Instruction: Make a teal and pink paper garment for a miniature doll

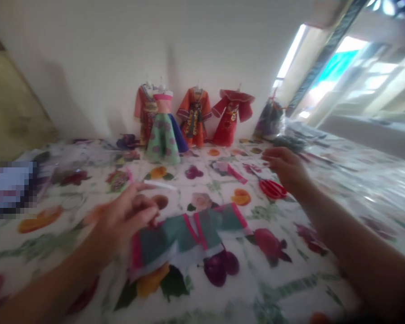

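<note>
A small doll-sized jacket of grey-green cloth, with pink edging at the collar and cuffs, lies spread flat on the table. My left hand hovers by its left sleeve, fingers loosely bent and apart. Near that index fingertip is a thin white strip; whether they touch I cannot tell. Farther right, my right hand is raised above red-handled scissors, its blurred fingers apart and nothing visible in them. A pink cloth scrap lies left of the scissors.
Against the wall stand several doll outfits, among them a green-skirted dress, an orange robe and a red dress. A filled bag sits at the back right. A fruit-patterned cloth covers the table.
</note>
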The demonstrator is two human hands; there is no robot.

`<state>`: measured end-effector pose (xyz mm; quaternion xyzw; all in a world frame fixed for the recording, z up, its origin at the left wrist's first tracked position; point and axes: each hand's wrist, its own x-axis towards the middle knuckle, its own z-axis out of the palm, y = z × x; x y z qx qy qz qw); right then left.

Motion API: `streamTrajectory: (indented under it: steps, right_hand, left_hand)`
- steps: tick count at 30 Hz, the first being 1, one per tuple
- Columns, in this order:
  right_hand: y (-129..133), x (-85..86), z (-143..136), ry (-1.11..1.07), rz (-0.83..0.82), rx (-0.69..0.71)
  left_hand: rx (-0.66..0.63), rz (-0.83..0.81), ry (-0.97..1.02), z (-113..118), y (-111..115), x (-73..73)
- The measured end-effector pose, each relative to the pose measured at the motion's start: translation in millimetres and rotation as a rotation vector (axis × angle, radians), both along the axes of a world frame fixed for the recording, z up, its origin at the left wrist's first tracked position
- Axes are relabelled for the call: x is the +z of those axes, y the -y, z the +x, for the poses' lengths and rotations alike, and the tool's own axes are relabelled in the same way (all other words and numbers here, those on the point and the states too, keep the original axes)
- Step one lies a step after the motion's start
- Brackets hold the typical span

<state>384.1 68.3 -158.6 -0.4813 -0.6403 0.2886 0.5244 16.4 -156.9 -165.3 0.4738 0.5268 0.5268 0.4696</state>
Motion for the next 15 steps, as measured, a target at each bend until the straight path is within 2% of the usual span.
streamTrajectory:
  steps: [4, 7, 12, 15]
  right_hand:
    - [30, 25.4, -34, -0.159, -0.135, 0.197]
    - [55, 37.9, -69, -0.214, -0.252, 0.411]
    - [91, 38.8, -126, -0.225, -0.396, 0.769]
    - [103, 35.7, -154, -0.230, -0.451, 0.916]
  left_hand:
    - [-0.030, 0.010, -0.004, -8, -2, -1.4]
    - [-0.020, 0.012, -0.017, -9, -2, -1.0]
    - [-0.022, 0.043, -0.032, -6, 0, 1.2]
    - [-0.036, 0.068, -0.007, -6, 0, 2.0]
